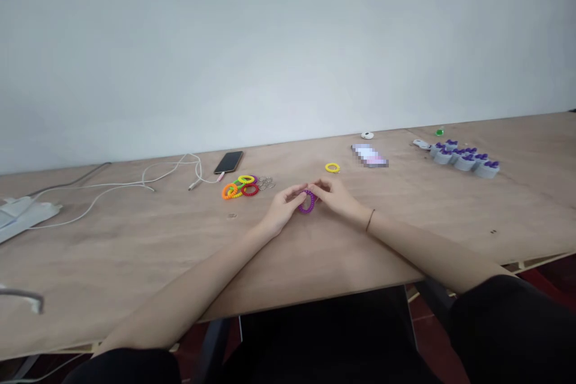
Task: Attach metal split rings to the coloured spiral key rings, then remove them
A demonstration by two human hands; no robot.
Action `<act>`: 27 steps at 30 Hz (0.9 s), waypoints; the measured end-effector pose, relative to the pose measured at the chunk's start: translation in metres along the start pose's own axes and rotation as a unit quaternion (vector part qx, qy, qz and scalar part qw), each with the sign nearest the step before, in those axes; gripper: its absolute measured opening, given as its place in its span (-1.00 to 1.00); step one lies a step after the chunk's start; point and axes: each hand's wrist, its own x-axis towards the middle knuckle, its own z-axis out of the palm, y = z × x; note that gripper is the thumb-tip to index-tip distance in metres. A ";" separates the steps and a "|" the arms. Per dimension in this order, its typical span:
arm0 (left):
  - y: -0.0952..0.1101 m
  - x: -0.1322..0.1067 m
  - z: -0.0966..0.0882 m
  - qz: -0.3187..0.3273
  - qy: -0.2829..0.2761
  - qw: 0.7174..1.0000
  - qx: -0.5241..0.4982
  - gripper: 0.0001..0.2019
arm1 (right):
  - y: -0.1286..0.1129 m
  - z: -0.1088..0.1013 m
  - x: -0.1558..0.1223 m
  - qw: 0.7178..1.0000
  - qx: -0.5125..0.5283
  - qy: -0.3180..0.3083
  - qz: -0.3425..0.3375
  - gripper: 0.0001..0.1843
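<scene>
Between my two hands, low over the wooden table, hangs a purple spiral coil ring. My left hand pinches its left side with thumb and fingers. At the ring's upper right, the fingertips of my right hand are closed; whether they grip the coil itself or a small part on it is too small to see. A yellow coil ring lies just beyond my right hand. To the left of my hands is a pile of coil rings in orange, yellow, green, purple and a red one, beside several metal split rings.
A dark phone with a white cable lies back left, near a white power strip. Back right are a phone with a lit screen, a white earbud case and several white cups with purple tops. A wall stands behind.
</scene>
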 end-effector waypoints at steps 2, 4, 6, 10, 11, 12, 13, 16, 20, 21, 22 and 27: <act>-0.001 0.001 -0.001 -0.002 0.002 1.000 -0.008 -0.55 | 0.002 0.000 0.002 0.998 0.048 0.002 0.038 -0.75; -0.001 0.001 -0.002 -0.008 0.002 1.000 0.006 -0.56 | 0.005 0.000 0.003 0.994 0.081 0.013 0.066 -0.76; 0.000 0.001 -0.002 -0.010 0.008 0.999 0.039 -0.58 | 0.009 0.000 0.005 0.991 0.099 0.028 0.085 -0.75; 0.008 0.005 -0.005 0.009 0.034 0.995 0.090 -0.64 | 0.016 0.000 0.006 0.994 0.062 0.045 0.082 -0.74; 0.012 0.008 -0.009 0.020 0.050 0.994 0.099 -0.65 | 0.019 0.001 0.006 0.995 0.042 0.050 0.073 -0.74; 0.017 0.012 -0.017 0.036 0.072 0.991 0.109 -0.66 | 0.021 0.001 0.007 0.996 0.021 0.055 0.063 -0.74; 0.022 0.015 -0.027 0.053 0.103 0.985 0.125 -0.67 | 0.023 0.002 0.007 0.997 0.001 0.061 0.051 -0.74; 0.035 0.027 -0.075 0.147 0.216 0.940 0.219 -0.73 | 0.026 0.004 0.006 0.997 -0.047 0.062 0.023 -0.76; 0.034 0.036 -0.141 0.145 0.283 0.876 0.363 -0.71 | 0.025 0.008 0.005 0.995 -0.097 0.029 -0.007 -0.77; 0.030 0.038 -0.152 0.136 0.272 0.868 0.393 -0.72 | 0.025 0.010 0.005 0.994 -0.107 0.021 -0.019 -0.78; 0.025 0.039 -0.159 0.133 0.269 0.867 0.398 -0.74 | 0.024 0.013 0.006 0.993 -0.115 0.016 -0.031 -0.78; 0.002 0.046 -0.167 0.117 0.219 0.852 0.461 -0.78 | 0.026 0.039 0.029 0.988 -0.146 -0.006 -0.053 -0.82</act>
